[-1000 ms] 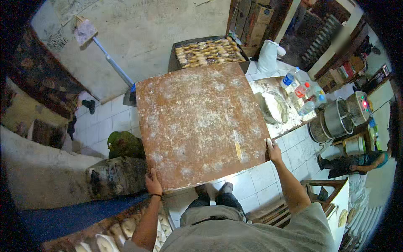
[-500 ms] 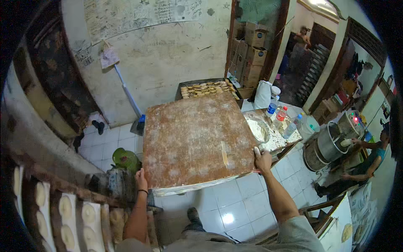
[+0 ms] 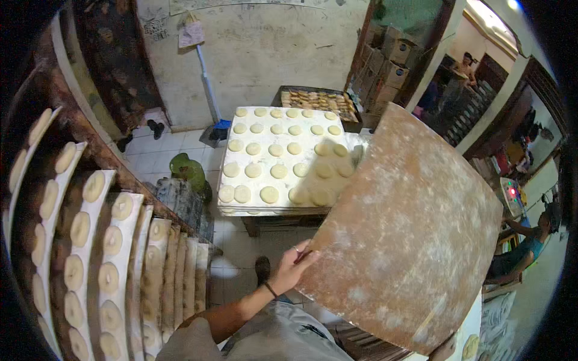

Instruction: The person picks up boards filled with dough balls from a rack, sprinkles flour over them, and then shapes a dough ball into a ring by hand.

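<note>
A large brown wooden board [image 3: 403, 228], dusted with flour, is held up and tilted in front of me. My left hand [image 3: 295, 269] is closed on its left edge, thumb on top. At the board's lower right corner, my right hand [image 3: 444, 349] grips the edge; its fingers are mostly hidden. Beyond the board lies a white floured tray [image 3: 241, 186] on a stack, carrying rows of round, flat dough pieces [image 3: 278, 171]. The board's shadow falls on the tray's right side.
A rack on the left holds white trays of dough rings [image 3: 112, 275]. A black pan [image 3: 355, 124] of browned pieces is by the wall. A green container [image 3: 188, 172] and a long-handled dustpan [image 3: 215, 133] are left of the stack. A co-worker [image 3: 522, 246] is at right; another person [image 3: 465, 69] stands beyond a doorway.
The board has come off the stack and swung to the right, uncovering the tray of dough. Both my hands have moved right with it, and the view has shifted.
</note>
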`<state>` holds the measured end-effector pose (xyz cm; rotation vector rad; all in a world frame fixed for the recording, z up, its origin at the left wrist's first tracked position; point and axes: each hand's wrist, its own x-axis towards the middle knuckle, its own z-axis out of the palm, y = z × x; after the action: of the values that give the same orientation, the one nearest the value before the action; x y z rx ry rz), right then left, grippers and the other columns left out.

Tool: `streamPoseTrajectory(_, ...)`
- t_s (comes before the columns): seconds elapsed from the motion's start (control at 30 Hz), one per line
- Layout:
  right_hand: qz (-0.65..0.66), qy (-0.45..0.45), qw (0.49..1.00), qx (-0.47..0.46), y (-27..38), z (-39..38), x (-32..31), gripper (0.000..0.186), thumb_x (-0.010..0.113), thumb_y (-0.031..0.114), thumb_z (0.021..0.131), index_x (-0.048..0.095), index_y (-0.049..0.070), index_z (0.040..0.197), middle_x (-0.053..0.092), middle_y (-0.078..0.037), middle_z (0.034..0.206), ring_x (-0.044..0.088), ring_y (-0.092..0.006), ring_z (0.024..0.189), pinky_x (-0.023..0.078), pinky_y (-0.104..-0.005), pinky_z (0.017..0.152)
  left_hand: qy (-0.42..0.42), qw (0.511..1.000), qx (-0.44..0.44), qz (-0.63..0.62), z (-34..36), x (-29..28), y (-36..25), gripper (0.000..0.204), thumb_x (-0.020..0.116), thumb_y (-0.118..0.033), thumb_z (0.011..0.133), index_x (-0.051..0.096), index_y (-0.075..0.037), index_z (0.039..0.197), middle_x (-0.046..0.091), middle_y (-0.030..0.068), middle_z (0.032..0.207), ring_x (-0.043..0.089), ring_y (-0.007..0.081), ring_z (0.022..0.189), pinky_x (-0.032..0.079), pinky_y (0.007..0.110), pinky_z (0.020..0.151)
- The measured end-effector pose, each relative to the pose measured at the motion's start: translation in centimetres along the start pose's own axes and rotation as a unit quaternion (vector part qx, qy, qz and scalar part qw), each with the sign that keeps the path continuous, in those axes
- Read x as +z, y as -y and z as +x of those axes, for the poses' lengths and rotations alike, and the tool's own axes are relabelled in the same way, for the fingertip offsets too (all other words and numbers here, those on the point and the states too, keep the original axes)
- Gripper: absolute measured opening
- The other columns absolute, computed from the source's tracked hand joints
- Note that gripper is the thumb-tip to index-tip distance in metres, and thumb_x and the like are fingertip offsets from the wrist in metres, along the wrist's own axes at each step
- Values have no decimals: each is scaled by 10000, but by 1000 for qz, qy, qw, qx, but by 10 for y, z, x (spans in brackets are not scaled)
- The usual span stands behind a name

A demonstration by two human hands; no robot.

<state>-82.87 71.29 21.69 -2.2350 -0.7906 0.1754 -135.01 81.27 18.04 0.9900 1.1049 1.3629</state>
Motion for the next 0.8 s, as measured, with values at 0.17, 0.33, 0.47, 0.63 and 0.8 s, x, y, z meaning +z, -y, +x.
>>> streamPoseTrajectory(0.17, -149, -168, 973, 62, -142, -84, -114, 536, 444, 448, 1014, 672, -8, 1178, 673, -235, 1094, 622, -350, 962, 490, -461, 847, 167, 984, -58, 7, -9, 113, 68, 514, 623, -254, 976, 492, 76, 1347, 650, 66, 1190, 565, 94, 1035, 468, 262, 907)
streamPoseTrajectory(0.33, -297, -189, 926, 135, -252, -177, -183, 523, 444, 440, 1015, 671, 0, 1181, 669, -232, 1127, 617, -371, 984, 483, -479, 849, 311, 948, -74, 5, -34, 210, 193, 450, 600, -306, 987, 556, 12, 1301, 679, 75, 1123, 580, 96, 997, 474, 269, 878)
streamPoseTrajectory(0.47, -436, -79, 889, 119, -333, -249, -221, 512, 444, 434, 1016, 671, 6, 1184, 666, -230, 1153, 613, -388, 1001, 478, -494, 851, 404, 902, -117, 99, -50, 275, 220, 371, 599, -309, 982, 620, 14, 1162, 692, 113, 1004, 612, 129, 923, 486, 293, 817)
streamPoseTrajectory(0.63, -59, -305, 898, 311, -422, -242, -177, 554, 446, 409, 1011, 662, -101, 1041, 706, -187, 902, 634, -288, 803, 464, -415, 755, 423, 900, -14, 106, -56, 311, 310, 332, 566, -227, 992, 603, 7, 1225, 690, 139, 1083, 637, 165, 965, 495, 304, 840)
streamPoseTrajectory(0.8, -185, -321, 874, 314, -475, -252, -191, 579, 448, 459, 1004, 648, -73, 1116, 689, -229, 1023, 633, -402, 932, 468, -463, 839, 464, 872, -27, 154, -64, 326, 289, 422, 564, -255, 984, 540, 4, 1317, 606, 178, 1222, 562, 254, 1139, 425, 353, 999)
